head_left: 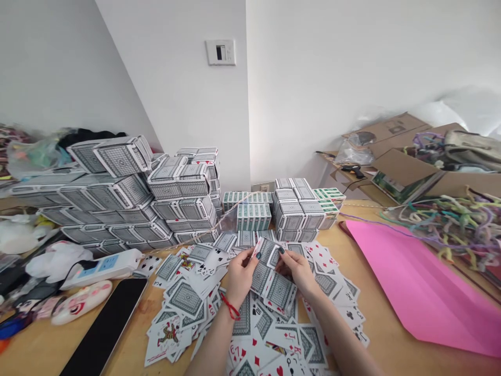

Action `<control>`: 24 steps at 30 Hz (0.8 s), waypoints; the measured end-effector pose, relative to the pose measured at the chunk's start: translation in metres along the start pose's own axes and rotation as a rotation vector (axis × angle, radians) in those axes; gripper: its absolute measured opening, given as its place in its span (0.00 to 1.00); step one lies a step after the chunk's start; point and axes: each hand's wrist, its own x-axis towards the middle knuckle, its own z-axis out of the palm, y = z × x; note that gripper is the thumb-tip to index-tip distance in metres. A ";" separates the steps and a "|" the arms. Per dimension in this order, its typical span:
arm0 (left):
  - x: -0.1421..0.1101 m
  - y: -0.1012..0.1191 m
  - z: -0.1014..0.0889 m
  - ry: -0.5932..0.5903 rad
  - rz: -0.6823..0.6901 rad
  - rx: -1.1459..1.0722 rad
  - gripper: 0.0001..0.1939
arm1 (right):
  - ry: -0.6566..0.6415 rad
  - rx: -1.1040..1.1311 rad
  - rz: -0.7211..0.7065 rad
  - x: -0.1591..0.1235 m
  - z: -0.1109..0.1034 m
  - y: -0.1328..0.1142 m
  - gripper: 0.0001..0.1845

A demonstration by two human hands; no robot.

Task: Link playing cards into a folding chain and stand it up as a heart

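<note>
The cards (pixel 185 299) look papery (fairly smooth), the phone (pixel 107 325) glassy.

Phone (pixel 106 328) left of loose cards (pixel 183 299) — stacks (pixel 180 183) behind, seemingly near wall (pixel 313 78).

We're noting bright, diffuse light: right wall (pixel 352 62) showing near-white, left wall (pixel 58 62) greyer. Shadows are falling soft. We're reading the cards (pixel 263 275) clearly; wide-angle stretch is growing edgeward, far-left clutter (pixel 11 143) blurring.

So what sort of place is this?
Probably a craft corner indoors: there are loose cards, stacked card blocks and a tangle of coloured strands.
</note>
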 end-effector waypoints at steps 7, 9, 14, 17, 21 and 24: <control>0.001 -0.001 0.000 -0.004 0.035 0.005 0.15 | -0.048 -0.021 -0.054 -0.002 0.003 -0.001 0.22; 0.001 0.000 0.000 0.003 0.027 0.000 0.15 | -0.033 -0.003 -0.044 -0.001 0.004 -0.001 0.22; 0.000 0.000 -0.002 -0.017 0.045 0.004 0.16 | -0.046 0.022 -0.039 -0.002 0.003 -0.003 0.20; 0.000 -0.001 -0.003 -0.038 0.087 0.005 0.16 | -0.060 0.053 -0.029 -0.003 0.003 -0.005 0.19; 0.000 -0.002 -0.003 -0.064 0.113 0.015 0.16 | -0.021 0.042 -0.050 -0.003 0.005 -0.006 0.19; 0.000 -0.002 -0.003 -0.095 0.083 -0.009 0.16 | -0.023 0.058 -0.046 -0.003 0.005 -0.006 0.19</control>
